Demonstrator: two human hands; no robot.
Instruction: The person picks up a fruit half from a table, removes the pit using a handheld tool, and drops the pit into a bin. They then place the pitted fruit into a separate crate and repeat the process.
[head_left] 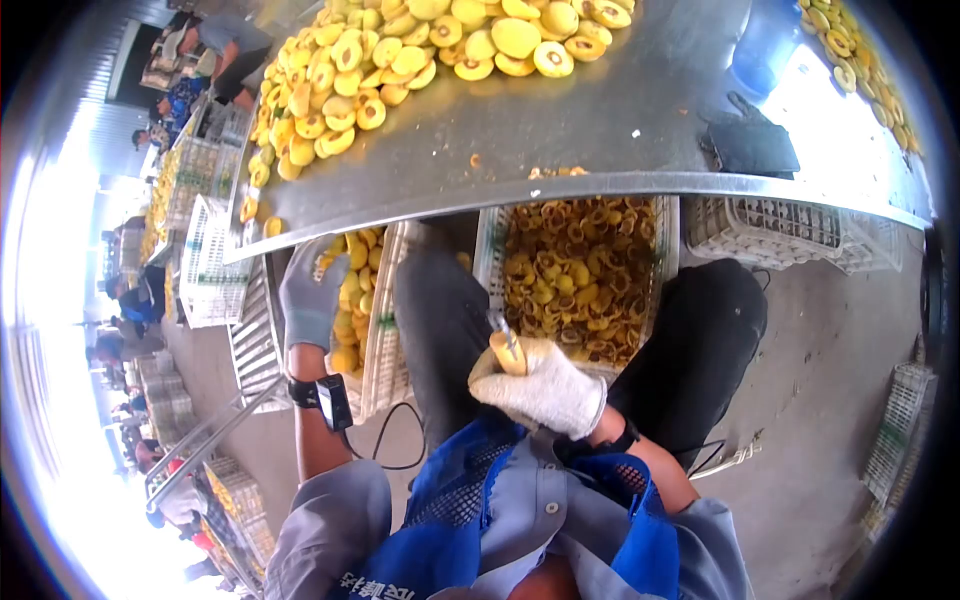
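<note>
My right hand (545,390), in a white knitted glove, is closed round a wooden-handled tool (509,352) with a short metal tip. It is held above my lap, between my knees. My left hand (312,295), in a grey glove, is at the left, below the table edge and beside a crate of whole yellow fruit (347,325). Its fingertips look yellowish, and I cannot make out whether they hold anything. Halved yellow fruit (350,80), many with a brown hollow, are heaped on the metal table (440,160).
Between my knees stands a white crate (492,250) of cut fruit pieces. More white crates (765,225) are under the table at right and along the left side (212,265). A dark pouch-like object (752,148) lies near the table edge. Other people (225,50) are at the far left.
</note>
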